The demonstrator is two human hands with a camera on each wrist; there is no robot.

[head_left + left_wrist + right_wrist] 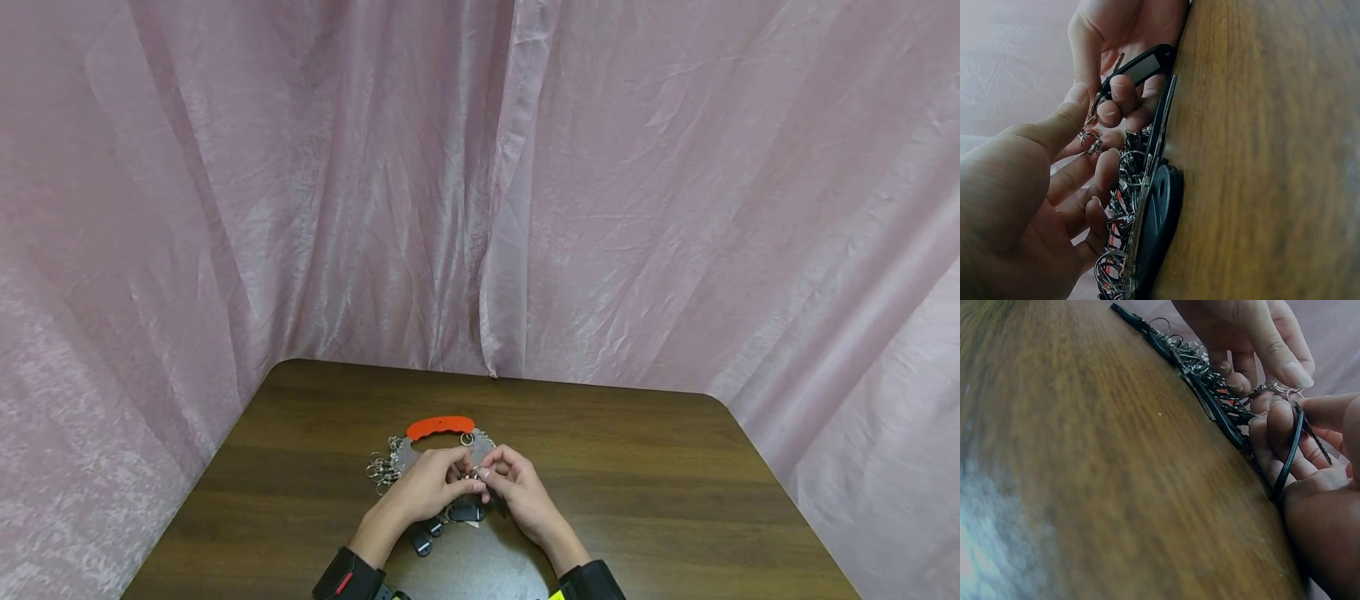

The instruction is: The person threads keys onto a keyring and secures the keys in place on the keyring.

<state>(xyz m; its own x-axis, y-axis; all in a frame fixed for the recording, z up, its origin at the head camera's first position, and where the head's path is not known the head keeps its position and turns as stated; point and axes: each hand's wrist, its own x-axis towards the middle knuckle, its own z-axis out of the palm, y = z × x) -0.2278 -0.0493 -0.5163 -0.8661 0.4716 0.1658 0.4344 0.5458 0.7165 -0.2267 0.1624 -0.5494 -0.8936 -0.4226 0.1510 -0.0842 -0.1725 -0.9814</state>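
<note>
A large key holder has an orange grip (440, 427) and a grey metal plate (405, 455) lined with small metal clips and rings. My left hand (437, 482), over the plate's middle, pinches a small metal clip (1091, 142) between thumb and fingers. Facing it, my right hand (523, 493) pinches a key ring that carries a key (1318, 439) and a black key tag (1140, 69) with a pale label window. The two hands' fingertips meet around the ring and clip, which partly hides the join.
More black key tags (422, 540) lie on the brown wooden table (645, 475) below my left hand. A cluster of wire rings (382, 471) hangs off the plate's left side. Behind the table's far edge hangs a pink curtain (405, 208).
</note>
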